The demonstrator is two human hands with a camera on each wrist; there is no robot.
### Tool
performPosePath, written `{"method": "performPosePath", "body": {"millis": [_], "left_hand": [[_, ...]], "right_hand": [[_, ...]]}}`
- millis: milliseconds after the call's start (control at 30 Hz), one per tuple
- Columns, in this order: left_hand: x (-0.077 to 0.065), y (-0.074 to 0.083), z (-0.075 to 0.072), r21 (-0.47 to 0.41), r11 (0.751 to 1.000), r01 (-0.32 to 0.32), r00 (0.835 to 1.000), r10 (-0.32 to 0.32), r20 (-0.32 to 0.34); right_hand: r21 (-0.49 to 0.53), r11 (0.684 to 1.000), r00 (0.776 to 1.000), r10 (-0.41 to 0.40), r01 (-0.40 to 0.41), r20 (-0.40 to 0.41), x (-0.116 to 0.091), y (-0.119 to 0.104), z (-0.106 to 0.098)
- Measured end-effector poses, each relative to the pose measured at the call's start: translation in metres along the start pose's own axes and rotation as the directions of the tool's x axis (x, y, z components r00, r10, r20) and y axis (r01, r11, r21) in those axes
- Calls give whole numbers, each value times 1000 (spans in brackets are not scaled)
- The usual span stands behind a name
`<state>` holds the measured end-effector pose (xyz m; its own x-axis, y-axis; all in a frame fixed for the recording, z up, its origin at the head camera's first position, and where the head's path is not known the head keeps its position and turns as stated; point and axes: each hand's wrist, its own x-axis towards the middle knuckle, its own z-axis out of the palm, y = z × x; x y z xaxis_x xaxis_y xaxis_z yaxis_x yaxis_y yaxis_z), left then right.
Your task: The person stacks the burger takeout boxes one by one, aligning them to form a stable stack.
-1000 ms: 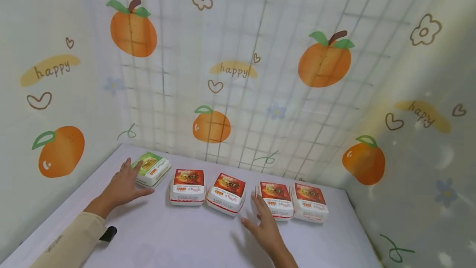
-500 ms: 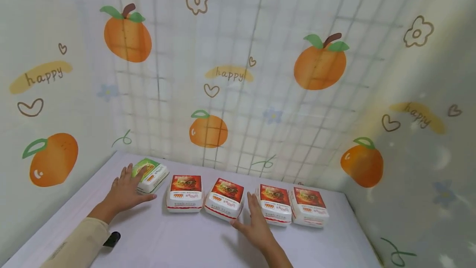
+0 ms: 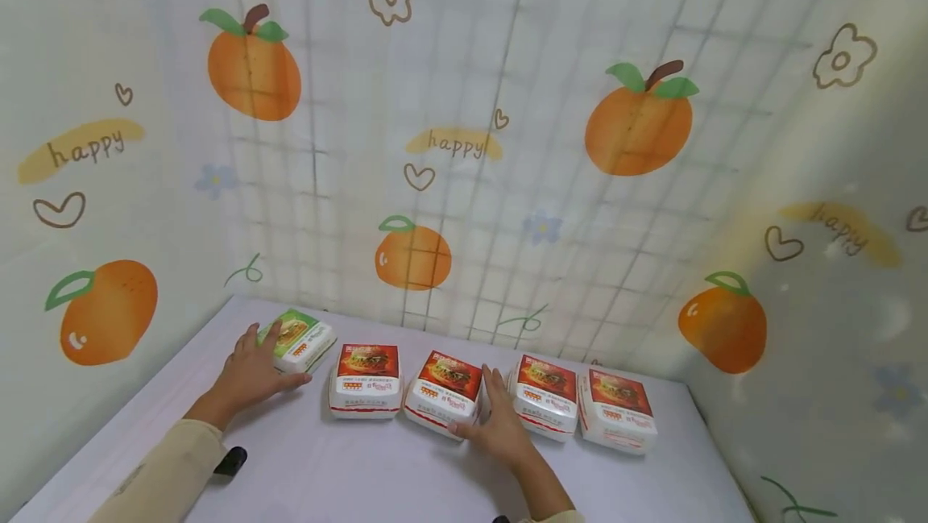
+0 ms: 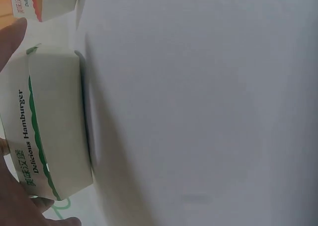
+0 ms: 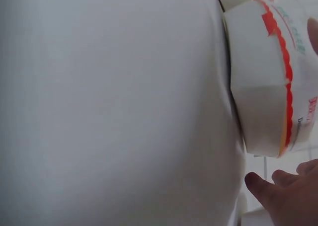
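Observation:
A green-and-white hamburger box (image 3: 299, 341) sits at the table's far left. My left hand (image 3: 249, 370) is around its left and front sides, fingers spread over its left edge; the left wrist view shows the thumb (image 4: 11, 41) apart from the box. In the middle of the row is a red-and-white hamburger box (image 3: 445, 394). My right hand (image 3: 500, 426) is beside it, thumb at its front corner and fingers stretched along its right side. In the right wrist view the fingers (image 5: 268, 190) stand apart from that box. All the boxes are closed.
One red-topped box (image 3: 366, 382) stands between the green box and the middle one. Two more, a red box (image 3: 545, 396) and an end box (image 3: 618, 410), stand to the right. White table (image 3: 348, 475) lies in front; a patterned curtain (image 3: 478, 209) hangs behind.
My right hand has moved left and forward, from near the fourth box to the middle red box. My left hand has stayed by the green box. The head view has shifted slightly.

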<state>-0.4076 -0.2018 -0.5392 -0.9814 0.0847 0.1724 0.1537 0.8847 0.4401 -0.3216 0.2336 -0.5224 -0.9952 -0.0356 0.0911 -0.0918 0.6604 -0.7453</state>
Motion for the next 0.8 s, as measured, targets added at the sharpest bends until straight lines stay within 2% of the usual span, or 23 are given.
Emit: {"method": "performPosePath", "body": {"millis": [167,300,433,667,800], "left_hand": [[9,6,0,-2,1000,16,999,-16,-32],[11,5,-3,-30,999,22,998,-24,-55],[11,2,-7,-55,998,17,997,-21,-68],[8,1,-13,-65,998,-8,997,3,-81],[4,3,-16,-61,998,-30,995,24,-93]], "right_hand": [[39,999,999,-22,21,32,15,0,0],[-27,999,998,-29,30,52,19,2,6],[-75,996,998,-38,42,54,16,2,11],[-8,997,994,-74,75,85,8,8,1],[31,997,991,-67,64,116,1,17,-5]]}}
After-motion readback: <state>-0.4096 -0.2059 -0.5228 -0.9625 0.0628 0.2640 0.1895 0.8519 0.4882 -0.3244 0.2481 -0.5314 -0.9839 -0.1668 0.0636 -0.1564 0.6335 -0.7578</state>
